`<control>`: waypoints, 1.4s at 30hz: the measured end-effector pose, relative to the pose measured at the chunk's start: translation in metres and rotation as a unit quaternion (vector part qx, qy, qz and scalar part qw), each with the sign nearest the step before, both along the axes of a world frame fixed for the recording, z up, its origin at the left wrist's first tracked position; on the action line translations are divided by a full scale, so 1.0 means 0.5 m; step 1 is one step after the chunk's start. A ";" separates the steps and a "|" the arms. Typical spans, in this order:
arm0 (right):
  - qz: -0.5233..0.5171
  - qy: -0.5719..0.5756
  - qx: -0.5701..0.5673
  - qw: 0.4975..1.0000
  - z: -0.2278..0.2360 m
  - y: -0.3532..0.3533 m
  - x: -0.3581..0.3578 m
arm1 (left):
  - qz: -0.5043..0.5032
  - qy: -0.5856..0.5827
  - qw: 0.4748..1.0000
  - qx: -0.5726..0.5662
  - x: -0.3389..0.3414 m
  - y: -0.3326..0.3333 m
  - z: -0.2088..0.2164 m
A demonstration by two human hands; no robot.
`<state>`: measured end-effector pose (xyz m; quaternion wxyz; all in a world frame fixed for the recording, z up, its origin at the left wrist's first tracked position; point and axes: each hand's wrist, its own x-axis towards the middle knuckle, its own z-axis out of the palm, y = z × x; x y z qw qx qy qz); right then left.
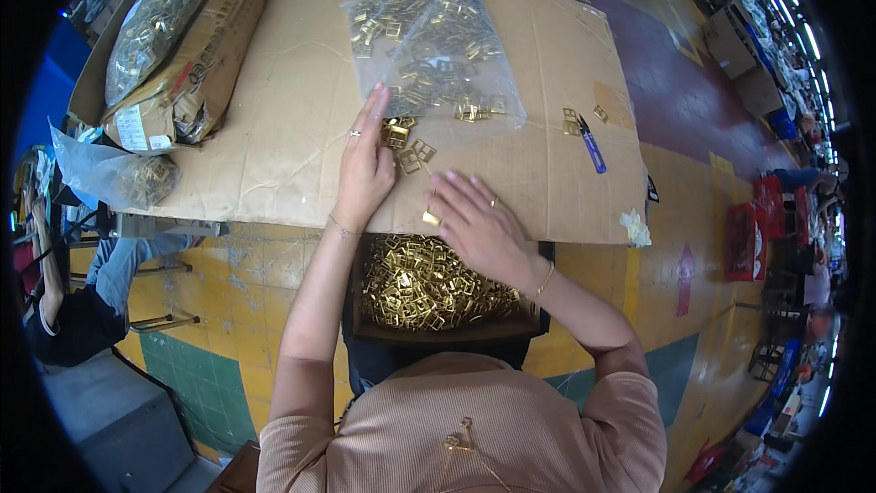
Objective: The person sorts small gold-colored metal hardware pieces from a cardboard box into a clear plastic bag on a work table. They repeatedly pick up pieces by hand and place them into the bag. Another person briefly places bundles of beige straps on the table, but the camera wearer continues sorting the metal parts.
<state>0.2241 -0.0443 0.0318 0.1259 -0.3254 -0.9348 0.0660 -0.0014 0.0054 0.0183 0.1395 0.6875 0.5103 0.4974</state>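
Note:
My left hand (367, 164) rests on the cardboard-covered table (274, 128) with its fingers stretched out. Its fingertips are beside the lower edge of a clear plastic bag (383, 78) of gold metal buckles. Several loose buckles (423, 150) lie between my hands. My right hand (479, 228) is open and palm down at the table's near edge, its fingers extended. By its thumb a gold piece (431, 217) shows, partly covered. Below that edge, in front of my body, an open box (438, 333) holds a heap of gold buckles (420, 283).
Purple-handled snips (591, 148) lie on the right of the table near a few buckles (571, 121). At the left stand a carton (214, 64) with a filled bag (164, 23) on it and a smaller bag (146, 178). A seated person (68, 324) is at far left.

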 end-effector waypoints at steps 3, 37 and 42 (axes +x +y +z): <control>0.068 0.043 -0.109 0.991 0.016 -0.057 0.008 | 0.003 0.001 1.000 -0.003 -0.002 0.000 -0.002; -0.014 0.098 -0.011 0.995 -0.007 0.125 -0.002 | 0.003 0.006 1.000 0.008 0.000 -0.002 0.006; 0.039 0.048 -0.096 0.994 0.010 0.016 -0.007 | 0.000 -0.002 1.000 -0.006 0.000 -0.004 0.004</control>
